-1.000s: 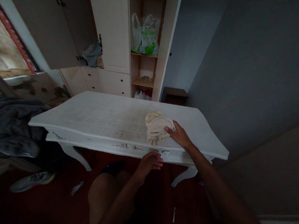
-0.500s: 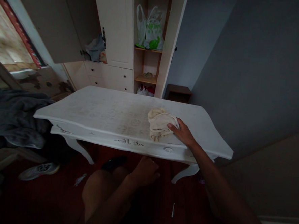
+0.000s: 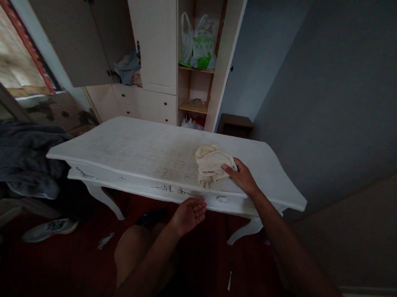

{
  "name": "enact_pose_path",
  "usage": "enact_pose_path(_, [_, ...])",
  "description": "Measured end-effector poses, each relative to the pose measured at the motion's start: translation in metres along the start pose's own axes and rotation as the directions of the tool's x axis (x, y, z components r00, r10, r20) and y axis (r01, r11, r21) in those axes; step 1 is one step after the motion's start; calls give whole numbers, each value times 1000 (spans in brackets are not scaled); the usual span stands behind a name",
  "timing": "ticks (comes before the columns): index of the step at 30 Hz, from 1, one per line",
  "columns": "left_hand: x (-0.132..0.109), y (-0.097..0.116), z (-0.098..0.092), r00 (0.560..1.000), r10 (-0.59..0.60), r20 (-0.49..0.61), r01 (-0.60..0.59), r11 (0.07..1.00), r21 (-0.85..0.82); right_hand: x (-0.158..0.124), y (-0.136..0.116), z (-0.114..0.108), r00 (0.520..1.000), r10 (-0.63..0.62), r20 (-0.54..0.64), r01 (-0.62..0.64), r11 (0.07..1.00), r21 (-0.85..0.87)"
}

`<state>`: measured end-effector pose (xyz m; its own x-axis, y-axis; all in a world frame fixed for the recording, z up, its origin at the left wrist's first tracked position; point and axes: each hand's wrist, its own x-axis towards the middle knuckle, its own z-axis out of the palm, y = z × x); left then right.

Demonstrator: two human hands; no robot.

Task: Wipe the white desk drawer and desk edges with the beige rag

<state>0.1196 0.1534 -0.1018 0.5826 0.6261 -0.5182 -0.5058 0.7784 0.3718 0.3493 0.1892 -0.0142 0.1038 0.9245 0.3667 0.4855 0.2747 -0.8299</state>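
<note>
Cloth is pinched on the surface by the right hand, seemingly for control; the left hand is half-curled, empty.

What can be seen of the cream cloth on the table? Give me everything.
The cream cloth looks like soft fabric, loosely folded and bunched, with uneven overlapping layers and a yellower far-left corner. A curved, raised edge, perhaps a hem, runs along its upper right side. It lies on the white table, right of the middle, near the front edge, beside a dark smudged patch. The right hand holds its right side, thumb on top; the other fingers are mostly hidden. Its weave is too blurred to tell.
</note>
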Motion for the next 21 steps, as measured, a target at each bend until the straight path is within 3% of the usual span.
enact_pose_path(12, [10,-17,24,990,-138,22,135,983,125,5,6,1,999,34,-10,-32,990,134])
enact_pose_path(21, [29,-31,48,994,-95,-62,105,976,192,4,1,0,999,38,-24,-34,987,155])
